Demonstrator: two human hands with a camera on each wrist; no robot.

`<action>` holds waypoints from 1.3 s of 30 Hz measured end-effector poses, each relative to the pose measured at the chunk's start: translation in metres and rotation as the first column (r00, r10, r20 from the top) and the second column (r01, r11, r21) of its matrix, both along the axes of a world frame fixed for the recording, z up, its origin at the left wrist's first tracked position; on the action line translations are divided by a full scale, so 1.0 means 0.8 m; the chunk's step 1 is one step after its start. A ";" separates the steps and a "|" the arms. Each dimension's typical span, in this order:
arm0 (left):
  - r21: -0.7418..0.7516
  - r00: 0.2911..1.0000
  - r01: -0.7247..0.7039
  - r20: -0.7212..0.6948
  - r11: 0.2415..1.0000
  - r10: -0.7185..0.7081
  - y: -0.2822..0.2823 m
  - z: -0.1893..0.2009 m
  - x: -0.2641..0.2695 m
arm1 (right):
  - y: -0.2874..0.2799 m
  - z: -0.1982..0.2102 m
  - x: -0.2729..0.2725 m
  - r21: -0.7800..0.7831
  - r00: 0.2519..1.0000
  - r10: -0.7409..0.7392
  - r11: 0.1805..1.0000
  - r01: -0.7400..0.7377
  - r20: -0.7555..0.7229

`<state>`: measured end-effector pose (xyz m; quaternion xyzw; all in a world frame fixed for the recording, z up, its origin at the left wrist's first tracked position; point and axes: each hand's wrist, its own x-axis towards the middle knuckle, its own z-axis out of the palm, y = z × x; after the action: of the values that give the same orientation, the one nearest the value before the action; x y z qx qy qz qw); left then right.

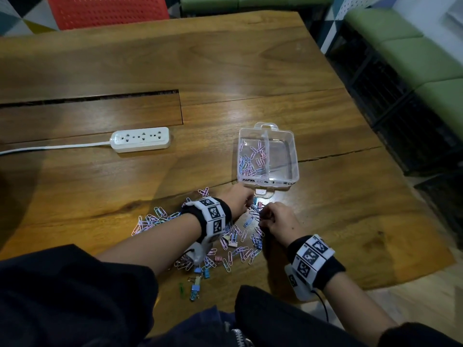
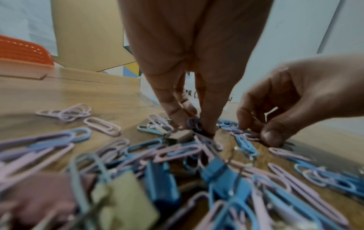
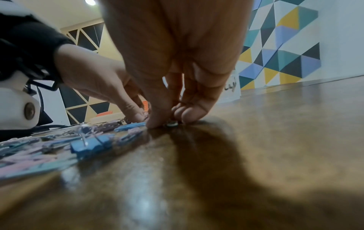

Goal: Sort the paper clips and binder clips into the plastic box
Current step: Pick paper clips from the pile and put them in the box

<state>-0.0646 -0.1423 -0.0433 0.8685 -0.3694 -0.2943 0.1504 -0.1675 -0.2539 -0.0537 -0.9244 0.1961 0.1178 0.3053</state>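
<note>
A clear plastic box (image 1: pixel 293 156) with two compartments stands on the wooden table; its left compartment holds several paper clips (image 1: pixel 250 161), and the right one looks bare. In front of it spreads a pile of pastel paper clips (image 1: pixel 235 249) and binder clips (image 1: pixel 195 289). My left hand (image 1: pixel 248 204) reaches into the pile's far end, its thumb and finger pinching a dark blue paper clip (image 2: pixel 194 123). Right beside it, my right hand (image 1: pixel 261 219) has curled fingertips (image 3: pixel 157 123) down on the table, pinching a clip. Blue binder clips (image 2: pixel 163 183) lie near my left wrist.
A white power strip (image 1: pixel 140 139) with its cord lies to the left of the box. A long slot (image 1: pixel 90 96) cuts the tabletop behind it. An orange chair (image 1: pixel 107 11) stands at the far side, green benches (image 1: pixel 426 58) to the right. The table edge (image 1: pixel 390 284) runs close on my right.
</note>
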 end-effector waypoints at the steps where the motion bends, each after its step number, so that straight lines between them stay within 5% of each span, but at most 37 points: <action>1: -0.010 1.000 -0.016 -0.016 1.000 0.016 0.002 0.001 0.002 | 0.001 0.001 0.000 0.003 1.000 0.008 1.000 -0.008 -0.005; 5: -0.092 0.979 -0.173 -0.126 0.981 0.161 0.014 0.007 0.008 | 0.005 0.000 -0.001 -0.015 0.999 0.053 0.998 -0.053 0.003; 10: -0.172 0.859 -0.452 -0.346 0.875 0.376 0.026 0.015 0.022 | 0.004 -0.002 -0.007 -0.034 0.994 0.106 0.994 -0.105 0.020; 14: -0.153 0.835 -0.461 -0.407 0.874 0.369 0.029 0.018 0.025 | 0.000 -0.002 -0.012 -0.014 0.991 0.130 0.992 -0.129 0.040; 16: -0.084 0.787 -0.462 -0.497 0.883 0.365 0.030 0.018 0.025 | -0.004 -0.002 -0.012 0.056 0.993 0.071 0.995 -0.077 0.098; 18: -0.006 0.658 -0.530 -0.634 0.848 0.407 0.028 0.017 0.025 | -0.009 0.000 -0.011 0.225 0.986 -0.109 0.971 0.079 0.123; 20: -0.001 0.588 -0.591 -0.685 0.807 0.430 0.023 0.016 0.023 | -0.014 0.007 -0.008 0.461 0.947 -0.317 0.849 0.260 0.051; 22: -0.043 0.659 -0.563 -0.626 0.825 0.417 0.014 0.014 0.018 | -0.019 0.012 -0.004 0.568 0.902 -0.432 0.742 0.356 -0.001; 24: -0.087 0.823 -0.429 -0.447 0.899 0.350 0.005 0.013 0.009 | -0.021 0.015 0.001 0.627 0.883 -0.470 0.684 0.374 -0.014; 27: -0.005 0.974 -0.157 -0.166 0.988 0.154 -0.004 0.009 0.000 | -0.017 0.015 0.007 0.630 0.927 -0.365 0.702 0.333 -0.084; 32: 0.030 0.991 -0.117 -0.057 0.993 0.119 -0.011 0.000 -0.006 | -0.011 0.005 0.013 0.430 0.963 -0.263 0.864 0.263 -0.061; 39: 0.187 0.995 -0.013 0.100 0.982 -0.006 -0.012 -0.002 -0.009 | -0.013 0.011 -0.009 0.230 0.986 -0.134 0.961 0.154 -0.102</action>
<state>-0.0719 -0.1516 -0.0449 0.8931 -0.3456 -0.2837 0.0499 -0.1751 -0.2646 -0.0448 -0.8586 0.2603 0.1575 0.4126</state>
